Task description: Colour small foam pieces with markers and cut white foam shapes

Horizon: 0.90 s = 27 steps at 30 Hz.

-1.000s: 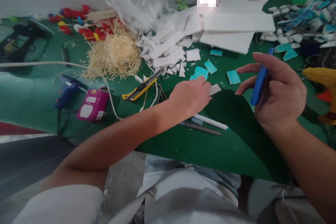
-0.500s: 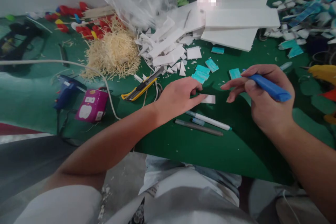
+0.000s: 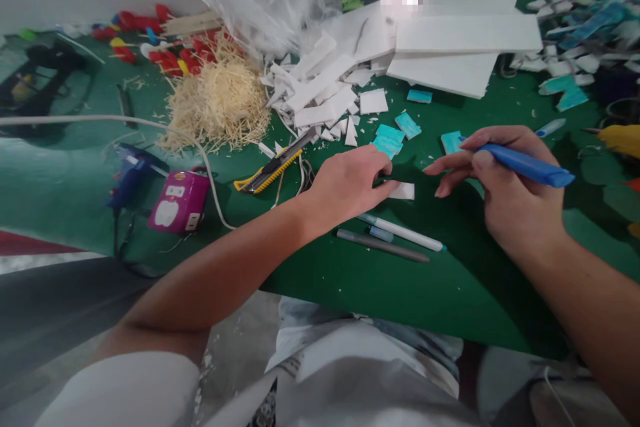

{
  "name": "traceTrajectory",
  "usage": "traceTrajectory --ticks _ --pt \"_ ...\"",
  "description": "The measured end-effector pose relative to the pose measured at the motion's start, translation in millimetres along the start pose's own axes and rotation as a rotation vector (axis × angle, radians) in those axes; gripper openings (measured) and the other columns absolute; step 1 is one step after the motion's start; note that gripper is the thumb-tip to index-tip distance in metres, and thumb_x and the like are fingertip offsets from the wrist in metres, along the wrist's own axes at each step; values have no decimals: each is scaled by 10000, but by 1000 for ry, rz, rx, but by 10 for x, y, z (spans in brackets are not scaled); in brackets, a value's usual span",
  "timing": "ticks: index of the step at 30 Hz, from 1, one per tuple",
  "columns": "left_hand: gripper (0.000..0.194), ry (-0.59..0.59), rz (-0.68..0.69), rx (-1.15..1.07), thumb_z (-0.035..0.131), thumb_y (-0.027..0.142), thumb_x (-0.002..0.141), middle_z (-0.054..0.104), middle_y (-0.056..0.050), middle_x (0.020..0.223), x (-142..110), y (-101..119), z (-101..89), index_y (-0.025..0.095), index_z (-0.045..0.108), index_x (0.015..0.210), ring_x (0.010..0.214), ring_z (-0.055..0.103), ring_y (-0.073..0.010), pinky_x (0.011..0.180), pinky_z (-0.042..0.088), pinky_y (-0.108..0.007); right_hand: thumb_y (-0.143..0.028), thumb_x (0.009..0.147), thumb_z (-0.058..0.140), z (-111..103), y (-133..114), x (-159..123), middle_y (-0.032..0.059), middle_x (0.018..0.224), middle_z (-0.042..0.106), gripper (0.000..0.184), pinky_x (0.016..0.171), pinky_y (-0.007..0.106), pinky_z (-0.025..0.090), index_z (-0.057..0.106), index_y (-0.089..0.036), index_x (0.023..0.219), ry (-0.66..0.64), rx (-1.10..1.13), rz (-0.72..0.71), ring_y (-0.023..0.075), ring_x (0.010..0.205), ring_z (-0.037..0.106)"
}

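Note:
My left hand (image 3: 350, 183) rests on the green table (image 3: 350, 280), its fingers pinching a small white foam piece (image 3: 404, 191) flat against the surface. My right hand (image 3: 505, 187) hovers just right of that piece and grips a blue marker (image 3: 525, 167) lying nearly level, its cap end pointing right. Its fingertips are spread toward the foam piece without touching it. Several teal-coloured foam squares (image 3: 390, 137) lie just beyond both hands.
Two pens (image 3: 400, 233) lie near my left hand. A yellow utility knife (image 3: 273, 167), pink box (image 3: 177, 203), blue glue gun (image 3: 127, 170), straw pile (image 3: 215, 103), white foam scraps (image 3: 320, 90), foam sheets (image 3: 450, 47) and a plastic bag (image 3: 260, 0) crowd the table's back.
My right hand came down and left toward the foam piece, turning the marker from upright to nearly level. My left hand drew the white piece slightly nearer to me.

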<state>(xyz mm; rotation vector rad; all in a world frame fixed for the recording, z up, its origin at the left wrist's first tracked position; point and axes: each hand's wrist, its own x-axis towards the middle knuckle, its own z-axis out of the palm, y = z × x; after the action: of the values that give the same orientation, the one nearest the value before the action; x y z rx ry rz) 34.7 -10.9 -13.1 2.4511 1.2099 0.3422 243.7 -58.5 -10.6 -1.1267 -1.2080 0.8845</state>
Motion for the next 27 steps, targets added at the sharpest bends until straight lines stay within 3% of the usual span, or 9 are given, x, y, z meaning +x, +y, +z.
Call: traceTrajectory --ticks 5,10,12,14,17,19,23,27 --pt "196 30 44 24 550 247 1042 692 -37 874 26 -22 20 171 707 953 809 650 -162 719 457 -265 -529 829 838 -49 18 19 6 796 653 271 469 346 554 686 -305 848 -18 -45 10 233 705 763" --pt "402 82 -37 189 468 395 1083 665 -55 775 -9 -57 -83 182 670 808 711 621 -188 599 362 -305 -513 851 817 -48 14 3 -1 730 682 254 509 370 574 687 -294 851 -24 -35 14 232 652 747" --pt "310 124 -55 188 515 372 1058 680 -51 825 -47 -82 -120 188 692 883 763 643 -194 624 391 -298 -517 875 784 -45 16 -18 10 695 696 253 527 385 583 699 -286 819 -1 -15 19 238 638 738" --pt "195 160 -18 123 555 300 1026 700 -46 941 -91 -105 -127 194 700 1101 840 666 -184 687 447 -280 -575 925 691 -51 22 -35 27 664 699 325 514 393 571 745 -276 812 21 -9 41 230 589 700" --pt "290 121 78 32 617 358 1013 699 -39 1016 -146 -111 -85 197 672 1248 834 669 -157 709 473 -258 -632 945 623 -66 14 -42 25 635 675 419 454 361 516 834 -274 890 34 -51 68 190 516 615" --pt "328 74 115 29 658 445 1000 695 -42 1017 -161 -97 -45 195 700 1209 834 678 -158 678 460 -253 -589 906 704 -68 -15 -36 11 628 673 334 425 326 491 847 -287 906 28 -68 116 169 507 604" --pt "268 -2 120 73 636 401 1019 695 -62 1050 -154 -82 -1 191 733 1154 902 706 -188 678 454 -267 -534 840 815 -67 -52 -39 9 629 714 276 458 292 541 806 -267 771 -39 -99 231 152 504 642" --pt "234 -20 93 50 616 369 1026 686 -60 1023 -160 -120 -10 187 732 1117 885 695 -185 705 472 -277 -464 817 865 -106 54 -58 -5 678 752 185 476 296 564 813 -286 825 -96 -156 165 141 481 639"
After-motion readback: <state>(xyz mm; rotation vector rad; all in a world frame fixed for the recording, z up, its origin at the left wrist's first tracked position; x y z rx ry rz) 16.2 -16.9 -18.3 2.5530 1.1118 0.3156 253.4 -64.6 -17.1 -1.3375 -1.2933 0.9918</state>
